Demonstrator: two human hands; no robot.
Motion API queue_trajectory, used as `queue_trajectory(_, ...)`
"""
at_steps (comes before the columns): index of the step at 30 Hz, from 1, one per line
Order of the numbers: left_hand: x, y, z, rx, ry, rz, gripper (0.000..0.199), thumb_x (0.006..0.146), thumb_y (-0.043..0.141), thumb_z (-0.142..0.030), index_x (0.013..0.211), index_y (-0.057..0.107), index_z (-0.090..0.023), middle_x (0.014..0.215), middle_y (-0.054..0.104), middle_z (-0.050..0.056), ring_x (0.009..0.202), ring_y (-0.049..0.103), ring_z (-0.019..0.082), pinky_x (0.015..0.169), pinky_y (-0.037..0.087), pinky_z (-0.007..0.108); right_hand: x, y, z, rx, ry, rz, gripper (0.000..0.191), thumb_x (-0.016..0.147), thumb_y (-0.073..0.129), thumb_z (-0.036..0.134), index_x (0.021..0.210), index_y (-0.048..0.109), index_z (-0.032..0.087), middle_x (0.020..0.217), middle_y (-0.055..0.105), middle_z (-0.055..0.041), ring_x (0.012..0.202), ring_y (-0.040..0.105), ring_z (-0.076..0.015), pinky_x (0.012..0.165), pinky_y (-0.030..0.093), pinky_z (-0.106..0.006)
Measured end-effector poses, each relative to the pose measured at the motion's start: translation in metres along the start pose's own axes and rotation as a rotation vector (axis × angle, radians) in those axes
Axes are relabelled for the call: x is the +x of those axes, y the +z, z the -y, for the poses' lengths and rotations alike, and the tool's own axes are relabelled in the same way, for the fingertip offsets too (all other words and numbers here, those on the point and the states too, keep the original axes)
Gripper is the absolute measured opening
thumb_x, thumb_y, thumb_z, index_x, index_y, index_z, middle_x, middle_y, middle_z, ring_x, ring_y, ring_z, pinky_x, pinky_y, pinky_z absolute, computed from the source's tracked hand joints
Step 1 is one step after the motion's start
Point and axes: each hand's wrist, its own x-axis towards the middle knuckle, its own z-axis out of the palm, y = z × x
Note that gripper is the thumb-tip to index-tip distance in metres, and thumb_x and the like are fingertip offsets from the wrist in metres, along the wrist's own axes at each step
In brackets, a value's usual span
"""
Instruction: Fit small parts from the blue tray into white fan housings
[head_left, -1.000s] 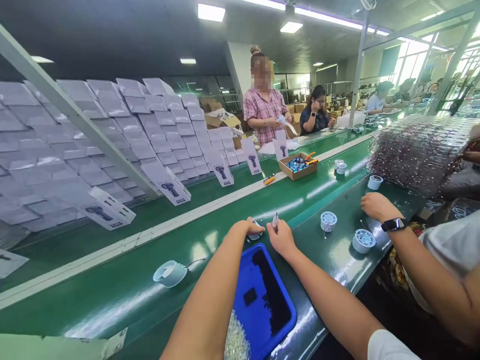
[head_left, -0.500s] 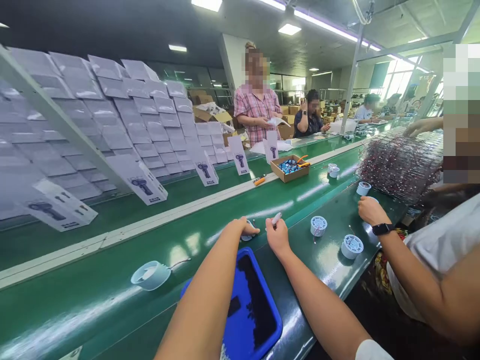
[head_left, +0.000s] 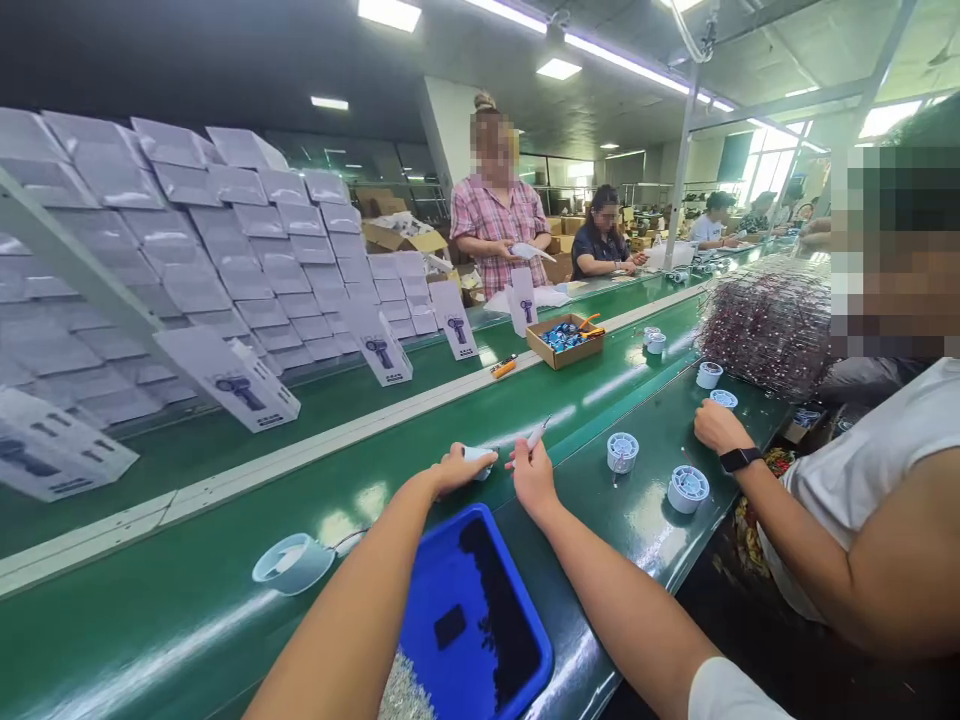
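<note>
The left hand [head_left: 450, 472] grasps a pale plastic housing [head_left: 478, 460], its fingers wrapped over the part just above the green belt [head_left: 405, 580], near the far end of a blue tray [head_left: 517, 575]. Close by on the right, the right hand [head_left: 534, 478] pinches a white pen-shaped tool [head_left: 537, 434] between thumb and fingers, its thin dark tip slanting up and away from the housing; the two look near but apart.

The housing should be light and stiff, with a smooth wall that could slip a little under dry fingers, so a hold around the outer rim seems best (any fine wires, like those on the round vented housings [head_left: 622, 453] on the counter [head_left: 577, 560], would be the fragile bit and poor to grip). The tool also looks light and rigid; its thick white body is the place to hold, and the slender tip probably would not take much sideways force.

Much of the housing is covered by the left hand, so its inner face and any wiring cannot be made out. The tool's lower end is lost inside the right hand, and what its tip is made of is too small to tell. The tray's near left side is hidden by the left forearm, and the dark pieces [head_left: 513, 652] and pale pieces [head_left: 405, 690] in it blur into masses.
</note>
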Motion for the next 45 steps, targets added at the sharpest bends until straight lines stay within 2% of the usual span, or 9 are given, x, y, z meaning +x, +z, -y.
queue_trajectory(4, -0.001, -0.008, -0.002, -0.035, 0.123, -0.046, 0.058, 0.079, 0.056, -0.053, 0.117, 0.052, -0.01, 0.103, 0.07, 0.017, 0.091, 0.068, 0.027, 0.058, 0.053, 0.029, -0.002, -0.004, 0.006, 0.022, 0.006, 0.006, 0.027, 0.097, 0.034, 0.034, 0.078, 0.051, 0.023, 0.065, 0.059, 0.0021, 0.062, 0.059, -0.0145, 0.059, 0.043, -0.023)
queue_trajectory(9, -0.004, -0.031, 0.01, -0.198, 0.19, -0.225, 0.041, 0.084, 0.057, -0.05, 0.106, 0.052, -0.015, 0.089, 0.069, 0.007, 0.065, 0.061, 0.013, 0.056, 0.049, 0.023, -0.009, -0.007, 0.01, 0.003, -0.034, 0.098, 0.03, 0.093, 0.039, 0.04, 0.068, 0.044, 0.024, 0.06, 0.048, 0.0048, 0.06, 0.047, -0.0137, 0.058, 0.034, -0.024)
queue_trajectory(17, -0.026, -0.073, 0.083, -0.597, 0.153, -0.518, 0.03, 0.088, 0.059, -0.046, 0.095, 0.05, -0.018, 0.077, 0.062, 0.0, 0.056, 0.056, 0.007, 0.052, 0.045, 0.019, -0.021, -0.008, 0.018, 0.133, -0.284, 0.265, 0.024, 0.09, 0.039, 0.036, 0.088, 0.058, 0.022, 0.054, 0.038, 0.0078, 0.048, 0.037, -0.0122, 0.051, 0.027, -0.026)
queue_trajectory(20, -0.036, -0.071, 0.109, -0.847, 0.147, -0.609, 0.023, 0.09, 0.059, -0.038, 0.093, 0.047, -0.019, 0.078, 0.059, -0.002, 0.055, 0.055, 0.006, 0.05, 0.045, 0.018, -0.033, -0.009, 0.023, 0.203, -0.352, 0.317, 0.017, 0.084, 0.054, 0.032, 0.097, 0.058, 0.023, 0.053, 0.037, 0.0104, 0.046, 0.037, -0.0101, 0.049, 0.03, -0.025)
queue_trajectory(23, -0.038, -0.059, 0.128, -0.945, 0.145, -0.705, 0.023, 0.088, 0.061, -0.036, 0.091, 0.046, -0.02, 0.077, 0.056, -0.003, 0.055, 0.054, 0.006, 0.05, 0.044, 0.018, -0.048, -0.01, 0.029, 0.282, -0.373, 0.391, 0.017, 0.08, 0.066, 0.032, 0.088, 0.054, 0.023, 0.06, 0.048, 0.0088, 0.051, 0.046, -0.0087, 0.052, 0.039, -0.024)
queue_trajectory(27, -0.026, -0.047, 0.141, -0.922, 0.184, -0.753, 0.034, 0.08, 0.069, -0.044, 0.087, 0.046, -0.02, 0.074, 0.054, -0.004, 0.06, 0.056, 0.007, 0.057, 0.047, 0.019, -0.058, -0.009, 0.035, 0.335, -0.304, 0.554, 0.027, 0.081, 0.068, 0.045, 0.088, 0.054, 0.024, 0.071, 0.058, 0.0054, 0.06, 0.059, -0.0095, 0.059, 0.051, -0.025)
queue_trajectory(31, -0.016, -0.056, 0.149, -0.817, 0.318, -0.806, 0.044, 0.076, 0.069, -0.058, 0.091, 0.048, -0.021, 0.078, 0.054, -0.002, 0.072, 0.059, 0.01, 0.065, 0.049, 0.022, -0.061, -0.007, 0.036, 0.281, -0.303, 0.658, 0.034, 0.085, 0.06, 0.057, 0.089, 0.056, 0.023, 0.078, 0.063, 0.0028, 0.063, 0.064, -0.0093, 0.063, 0.056, -0.026)
queue_trajectory(39, -0.042, -0.075, 0.145, -0.671, 0.25, -0.78, 0.035, 0.072, 0.074, -0.032, 0.083, 0.043, -0.023, 0.081, 0.052, 0.0, 0.075, 0.057, 0.013, 0.068, 0.049, 0.027, -0.07, -0.009, 0.041, 0.202, -0.338, 0.799, 0.033, 0.087, 0.058, 0.057, 0.089, 0.058, 0.024, 0.079, 0.065, 0.0019, 0.064, 0.066, -0.0109, 0.064, 0.057, -0.028)
queue_trajectory(45, -0.046, -0.078, 0.143, -0.658, 0.233, -0.774, 0.044, 0.068, 0.077, -0.029, 0.091, 0.04, -0.026, 0.091, 0.057, 0.002, 0.086, 0.06, 0.018, 0.069, 0.05, 0.03, -0.069, -0.009, 0.041, 0.163, -0.371, 0.853, 0.034, 0.087, 0.057, 0.058, 0.088, 0.058, 0.024, 0.079, 0.065, 0.0024, 0.062, 0.065, -0.0097, 0.062, 0.055, -0.028)
